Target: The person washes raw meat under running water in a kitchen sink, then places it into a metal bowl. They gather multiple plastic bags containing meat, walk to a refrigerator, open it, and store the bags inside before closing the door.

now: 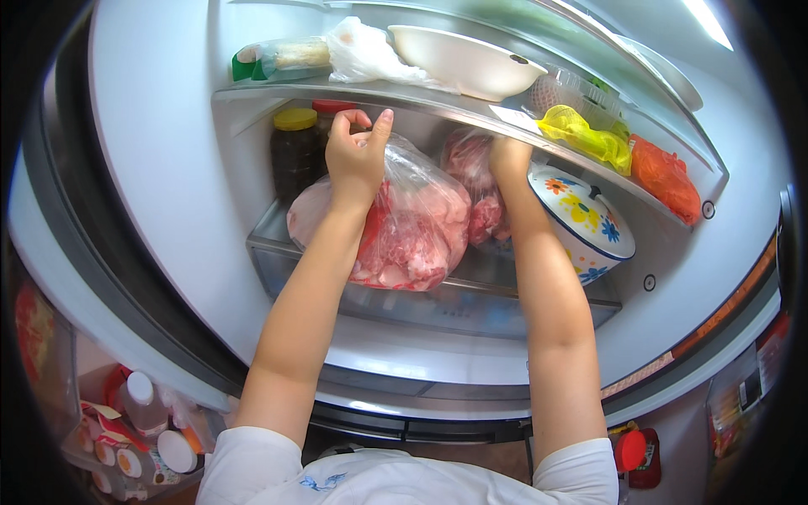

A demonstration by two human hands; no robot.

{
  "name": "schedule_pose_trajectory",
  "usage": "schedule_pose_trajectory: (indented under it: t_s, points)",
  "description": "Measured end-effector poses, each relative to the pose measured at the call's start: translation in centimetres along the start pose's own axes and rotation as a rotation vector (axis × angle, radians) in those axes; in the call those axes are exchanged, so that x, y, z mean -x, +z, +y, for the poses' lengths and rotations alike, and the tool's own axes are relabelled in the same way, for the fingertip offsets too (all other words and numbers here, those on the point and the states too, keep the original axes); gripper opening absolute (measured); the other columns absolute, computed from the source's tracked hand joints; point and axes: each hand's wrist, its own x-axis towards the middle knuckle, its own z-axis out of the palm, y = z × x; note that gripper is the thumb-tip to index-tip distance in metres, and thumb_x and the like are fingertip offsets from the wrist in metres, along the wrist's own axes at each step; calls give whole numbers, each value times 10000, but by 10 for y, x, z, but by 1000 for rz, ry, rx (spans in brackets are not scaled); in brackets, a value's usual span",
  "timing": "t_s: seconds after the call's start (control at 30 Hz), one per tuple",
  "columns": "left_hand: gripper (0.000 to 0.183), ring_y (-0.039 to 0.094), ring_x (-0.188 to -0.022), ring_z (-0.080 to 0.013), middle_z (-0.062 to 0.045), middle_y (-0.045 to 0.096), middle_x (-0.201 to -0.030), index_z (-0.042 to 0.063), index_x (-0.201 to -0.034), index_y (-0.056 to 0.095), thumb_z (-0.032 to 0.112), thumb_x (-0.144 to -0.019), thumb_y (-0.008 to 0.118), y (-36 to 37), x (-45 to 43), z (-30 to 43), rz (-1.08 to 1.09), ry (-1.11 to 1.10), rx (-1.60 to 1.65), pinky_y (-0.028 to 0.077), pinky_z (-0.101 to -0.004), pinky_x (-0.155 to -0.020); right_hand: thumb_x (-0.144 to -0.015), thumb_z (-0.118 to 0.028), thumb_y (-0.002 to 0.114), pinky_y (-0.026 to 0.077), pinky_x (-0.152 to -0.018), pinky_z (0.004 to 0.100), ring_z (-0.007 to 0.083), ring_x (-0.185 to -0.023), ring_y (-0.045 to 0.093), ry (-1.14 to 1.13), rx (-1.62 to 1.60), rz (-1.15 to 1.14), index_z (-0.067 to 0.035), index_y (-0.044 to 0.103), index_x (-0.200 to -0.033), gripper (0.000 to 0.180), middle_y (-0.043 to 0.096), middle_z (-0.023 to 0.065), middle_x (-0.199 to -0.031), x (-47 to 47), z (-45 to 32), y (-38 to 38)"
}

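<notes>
Inside an open refrigerator, a large clear plastic bag of raw meat (416, 233) hangs partly over the front edge of the lower shelf. My left hand (358, 154) is at the bag's gathered top, its fingers curled with the thumb up; the bag's top seems to be in its grip. Farther right, my right hand (510, 158) reaches under the upper shelf beside a second plastic bag of meat (486, 218); its fingers are hidden. Close to my right forearm is a white enamel pot with a flowered lid (584, 208).
Jars with a yellow lid (295, 120) and a red lid stand behind my left hand. The upper glass shelf (442, 113) holds a white bowl (467, 60), a yellow net bag (587, 139) and a red bag (666, 180). Door racks hold bottles (142, 404) at lower left.
</notes>
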Motion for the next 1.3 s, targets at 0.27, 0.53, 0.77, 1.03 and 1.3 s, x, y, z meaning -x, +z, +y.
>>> schedule_pose_trajectory:
  t_s: [0.27, 0.53, 0.77, 1.03, 1.3]
  points:
    - [320, 319, -530, -53, 25, 349, -554, 65, -688, 390, 137, -793, 683, 9, 6, 10, 9, 109, -30, 288, -217, -487, -780, -277, 655, 411, -901, 438, 405, -1048, 528, 167, -164, -617, 4, 501, -1185, 517, 559, 264, -1112, -6, -33, -39]
    - [408, 257, -557, -33, 61, 271, -586, 79, -594, 284, -45, -782, 624, -12, 17, 33, -27, 212, 185, 225, -215, -477, -935, -241, 487, 489, -788, 359, 244, -926, 582, 763, -1252, -395, 15, 505, -1144, 331, 571, 174, -1030, 193, -125, -185]
    - [491, 222, -516, 3, 92, 263, -550, 138, -610, 217, -129, -784, 590, -22, 40, 100, -100, 302, 433, 167, -203, -467, -787, -784, 243, 287, -949, 701, 512, -1289, 258, 1498, -2494, -815, -54, 270, -1397, 951, 215, 301, -1429, 208, -126, -171]
    - [504, 173, -406, -49, 64, 254, -486, 164, -590, 209, -210, -735, 513, -61, 66, 119, -576, 173, 809, 200, -251, -386, -668, -762, 514, 238, -961, 735, 381, -1352, 210, 1273, -3127, -909, -285, 155, -1449, 983, 163, 53, -1509, 246, -178, -168]
    - [276, 337, -431, -230, -91, 312, -519, 58, -583, 353, -29, -671, 601, -1, 60, 160, -1007, 690, -361, 301, -295, -420, -726, -478, 688, 314, -1066, 466, 255, -1291, 365, 1251, -2541, -544, -156, 321, -1382, 818, 373, 56, -1396, 210, -183, -167]
